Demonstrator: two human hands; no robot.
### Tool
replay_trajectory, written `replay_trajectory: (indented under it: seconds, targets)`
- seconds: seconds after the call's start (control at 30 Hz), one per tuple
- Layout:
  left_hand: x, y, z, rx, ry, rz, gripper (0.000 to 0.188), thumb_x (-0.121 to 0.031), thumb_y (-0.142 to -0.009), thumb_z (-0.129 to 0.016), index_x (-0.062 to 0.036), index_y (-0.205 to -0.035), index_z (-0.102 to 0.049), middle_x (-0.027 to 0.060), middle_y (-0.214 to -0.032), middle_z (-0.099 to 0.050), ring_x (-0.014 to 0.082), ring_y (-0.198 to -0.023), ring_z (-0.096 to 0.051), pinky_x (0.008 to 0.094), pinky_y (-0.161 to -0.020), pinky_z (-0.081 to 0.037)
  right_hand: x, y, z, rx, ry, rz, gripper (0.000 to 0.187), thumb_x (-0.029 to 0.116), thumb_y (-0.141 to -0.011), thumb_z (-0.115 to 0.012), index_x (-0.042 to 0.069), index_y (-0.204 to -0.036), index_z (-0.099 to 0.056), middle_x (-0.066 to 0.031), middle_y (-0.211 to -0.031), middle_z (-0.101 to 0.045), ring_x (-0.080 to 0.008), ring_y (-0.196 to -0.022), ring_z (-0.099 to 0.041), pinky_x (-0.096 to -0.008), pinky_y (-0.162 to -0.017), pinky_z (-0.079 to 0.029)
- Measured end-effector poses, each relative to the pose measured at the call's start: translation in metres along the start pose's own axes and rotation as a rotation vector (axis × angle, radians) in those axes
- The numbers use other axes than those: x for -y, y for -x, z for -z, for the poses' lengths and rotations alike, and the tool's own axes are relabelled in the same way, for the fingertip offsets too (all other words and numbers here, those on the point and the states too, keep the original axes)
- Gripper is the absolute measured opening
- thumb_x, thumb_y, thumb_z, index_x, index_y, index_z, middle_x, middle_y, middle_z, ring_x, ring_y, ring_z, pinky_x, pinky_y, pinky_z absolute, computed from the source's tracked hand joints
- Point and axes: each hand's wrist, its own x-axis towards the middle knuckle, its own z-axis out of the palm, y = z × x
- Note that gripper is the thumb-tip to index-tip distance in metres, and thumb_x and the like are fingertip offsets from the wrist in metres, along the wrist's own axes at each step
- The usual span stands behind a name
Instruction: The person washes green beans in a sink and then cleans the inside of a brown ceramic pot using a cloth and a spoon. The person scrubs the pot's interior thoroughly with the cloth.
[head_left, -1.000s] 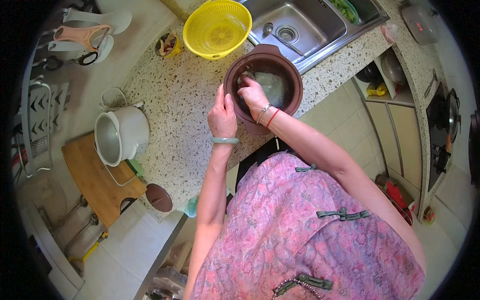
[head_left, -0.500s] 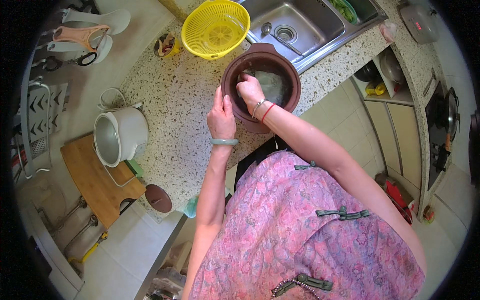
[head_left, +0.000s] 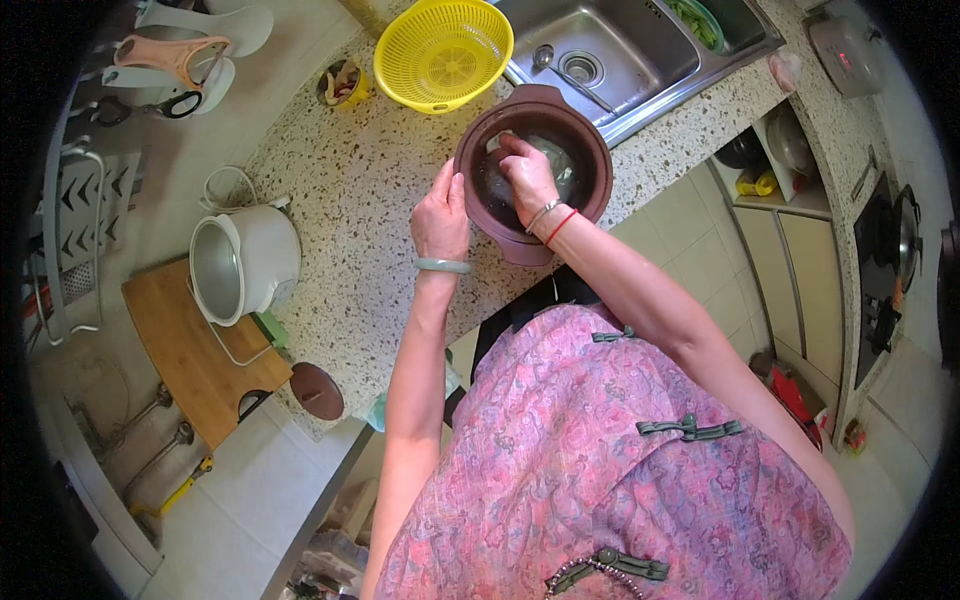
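Observation:
A dark brown pot [head_left: 601,192] with two lug handles stands on the speckled counter, close to the sink. My left hand [head_left: 440,222], a pale green bangle at its wrist, grips the pot's left rim, thumb pointing up along the wall. Inside the pot is my right hand [head_left: 528,182], its fingers bent and closed on a pale, crumpled, cloth-like thing [head_left: 560,165] against the inner wall. My palm and wrist hide part of that pale thing and the pot's bottom.
Behind the pot stand a yellow colander [head_left: 445,55] and a small yellow cup [head_left: 343,86] of scraps. A ladle [head_left: 543,57] lies in the steel sink [head_left: 640,40]. Leftward are a white cooker [head_left: 245,262], a wooden board [head_left: 190,350] and a brown lid [head_left: 317,391].
My right hand has shifted inside the pot, and more of its dark bottom shows. The pale thing looks more bunched. The whole view has shifted slightly; my left hand stays at the rim.

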Motion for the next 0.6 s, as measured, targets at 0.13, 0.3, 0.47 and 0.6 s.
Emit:
replay_trajectory:
  seconds: [0.13, 0.3, 0.47, 0.6]
  targets:
    - [-0.002, -0.001, 0.000, 0.016, 0.001, 0.001, 0.030, -0.023, -0.095, -0.050, -0.0055, -0.117, -0.060, 0.0200, -0.097, -0.066, 0.0321, -0.084, -0.066, 0.0367, -0.070, -0.050, 0.006, 0.027, -0.004, 0.090, 0.109, 0.081, 0.044, -0.002, -0.078, -0.045, -0.003, -0.121, -0.055, -0.0131, -0.109, -0.063, -0.0201, -0.100, -0.059, -0.0279, -0.090, -0.044]
    - [-0.007, -0.002, -0.001, 0.004, -0.025, -0.022, 0.029, -0.021, -0.094, -0.050, -0.0079, -0.118, -0.060, 0.0205, -0.095, -0.065, 0.0350, -0.082, -0.065, 0.0399, -0.068, -0.050, 0.020, 0.048, 0.010, 0.322, 0.344, 0.168, 0.040, -0.002, -0.078, -0.045, -0.002, -0.115, -0.059, -0.0152, -0.106, -0.064, -0.0221, -0.099, -0.060, -0.0300, -0.089, -0.046]
    - [0.008, 0.000, -0.009, -0.074, -0.056, -0.051, 0.029, -0.024, -0.093, -0.049, -0.0129, -0.119, -0.059, 0.0211, -0.088, -0.065, 0.0395, -0.076, -0.063, 0.0460, -0.063, -0.049, 0.042, 0.051, 0.009, 0.425, 0.686, 0.144, 0.039, 0.000, -0.077, -0.046, -0.002, -0.114, -0.059, -0.0187, -0.104, -0.062, -0.0273, -0.096, -0.060, -0.0316, -0.090, -0.045]
    - [-0.007, 0.001, -0.003, -0.008, -0.088, 0.018, 0.029, -0.021, -0.094, -0.051, -0.0071, -0.118, -0.060, 0.0196, -0.098, -0.065, 0.0336, -0.085, -0.065, 0.0374, -0.070, -0.050, 0.004, 0.035, 0.000, 0.200, 0.355, 0.263, 0.039, 0.002, -0.077, -0.047, -0.004, -0.115, -0.057, -0.0185, -0.110, -0.058, -0.0277, -0.094, -0.060, -0.0327, -0.087, -0.046]
